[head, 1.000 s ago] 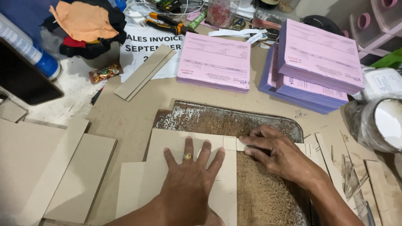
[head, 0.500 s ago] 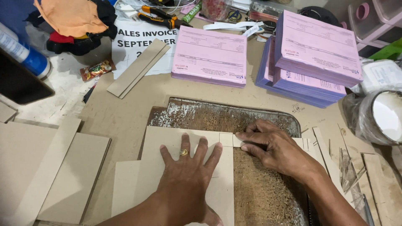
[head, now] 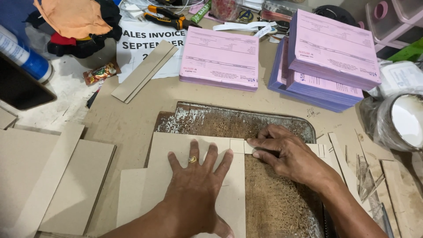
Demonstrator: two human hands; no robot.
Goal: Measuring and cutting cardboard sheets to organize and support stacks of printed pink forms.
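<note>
Matt grey-brown cardboard sheet (head: 198, 150), rough rusty pitted metal plate (head: 229, 121), smooth pink paper pads (head: 219, 57), orange cloth (head: 72, 17)

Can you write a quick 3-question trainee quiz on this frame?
1. True or false: the left hand lies flat, fingers spread, on the cardboard sheet.
2. The right hand touches: A) pliers B) small cardboard strip C) pink pad
3. The left hand wears a gold ____.

Key: 1 true; 2 B; 3 ring.
</note>
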